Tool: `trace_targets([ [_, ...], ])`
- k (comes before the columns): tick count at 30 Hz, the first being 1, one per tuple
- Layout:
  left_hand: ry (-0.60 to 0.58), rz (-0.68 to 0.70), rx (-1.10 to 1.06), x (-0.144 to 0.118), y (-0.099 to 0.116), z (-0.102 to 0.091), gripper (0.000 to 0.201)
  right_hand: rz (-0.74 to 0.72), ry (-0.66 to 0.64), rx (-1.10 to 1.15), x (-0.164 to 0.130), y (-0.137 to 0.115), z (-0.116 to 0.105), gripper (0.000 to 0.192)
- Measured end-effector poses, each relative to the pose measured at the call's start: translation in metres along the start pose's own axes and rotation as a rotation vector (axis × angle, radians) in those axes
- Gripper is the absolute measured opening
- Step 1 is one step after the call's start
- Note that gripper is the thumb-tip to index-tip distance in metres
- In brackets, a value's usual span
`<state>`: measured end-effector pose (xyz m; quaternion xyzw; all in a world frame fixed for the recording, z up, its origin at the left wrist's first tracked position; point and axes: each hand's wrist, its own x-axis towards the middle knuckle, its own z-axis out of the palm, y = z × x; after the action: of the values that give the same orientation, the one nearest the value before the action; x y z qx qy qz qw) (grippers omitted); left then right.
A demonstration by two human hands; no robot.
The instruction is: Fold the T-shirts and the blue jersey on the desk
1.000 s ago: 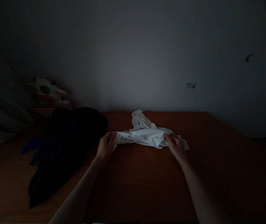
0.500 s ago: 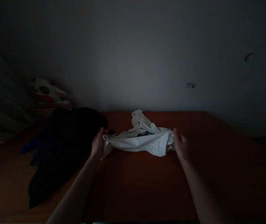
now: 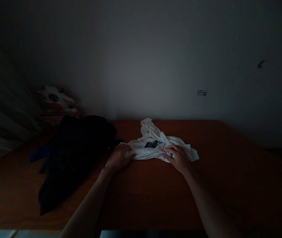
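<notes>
A crumpled white T-shirt [image 3: 153,135] with a dark print lies on the wooden table in front of me. My left hand [image 3: 120,157] rests low at its near left edge, with fingers and thumb closed around a bunch of the fabric. At the near right part, my right hand [image 3: 178,159] pinches a fold of the shirt between thumb and fingers. To the right of that hand, a loose corner of white cloth spreads over the tabletop. Dim light hides the finer folds.
A heap of black clothing [image 3: 79,155] lies left of my left arm, with a blue item [image 3: 40,153] beside it. Behind it sits a cow-like plush toy [image 3: 56,99]. The wooden table [image 3: 143,198] meets a pale wall [image 3: 141,59]; a curtain [image 3: 7,112] hangs at left.
My hands have come closer together and lowered the shirt's stretched near edge onto the table. The right hand has moved inward, and a corner of cloth now lies out to its right.
</notes>
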<state>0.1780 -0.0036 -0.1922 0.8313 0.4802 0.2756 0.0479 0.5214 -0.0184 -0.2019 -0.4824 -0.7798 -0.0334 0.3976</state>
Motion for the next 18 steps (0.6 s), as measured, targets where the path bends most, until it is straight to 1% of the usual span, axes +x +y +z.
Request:
trace_targets([
  [2,-0.016,-0.021,0.021,-0.003,0.007,-0.002,0.037,0.026,0.108,-0.025,0.000,-0.004,-0.003,0.038],
  [4,-0.039,-0.041,0.028,-0.009,0.017,-0.007,0.037,0.092,0.231,-0.032,-0.003,-0.008,-0.008,0.045],
  [6,-0.046,-0.040,0.012,-0.019,0.028,-0.013,0.034,0.205,0.339,0.000,-0.012,-0.012,-0.015,0.056],
  [7,-0.049,-0.032,-0.009,-0.026,0.034,-0.016,0.032,0.295,0.373,0.029,-0.018,-0.015,-0.019,0.061],
  [9,-0.069,-0.017,-0.068,-0.040,0.044,-0.023,0.030,0.535,0.373,0.120,-0.034,-0.020,-0.028,0.070],
  [11,-0.113,-0.015,-0.136,-0.055,0.052,-0.030,0.030,0.756,0.304,0.246,-0.050,-0.026,-0.038,0.074],
  [12,-0.134,-0.017,-0.169,-0.061,0.055,-0.033,0.031,0.817,0.254,0.305,-0.058,-0.029,-0.043,0.075],
  [13,-0.148,-0.010,-0.190,-0.065,0.058,-0.036,0.032,0.829,0.199,0.349,-0.065,-0.033,-0.047,0.075],
  [14,-0.146,0.004,-0.194,-0.069,0.060,-0.038,0.032,0.804,0.146,0.365,-0.070,-0.036,-0.050,0.074],
  [16,-0.113,0.045,-0.141,-0.070,0.062,-0.039,0.032,0.686,0.049,0.327,-0.076,-0.043,-0.053,0.067],
  [18,-0.096,0.068,-0.047,-0.067,0.064,-0.037,0.038,0.519,-0.005,0.257,-0.076,-0.048,-0.052,0.056],
])
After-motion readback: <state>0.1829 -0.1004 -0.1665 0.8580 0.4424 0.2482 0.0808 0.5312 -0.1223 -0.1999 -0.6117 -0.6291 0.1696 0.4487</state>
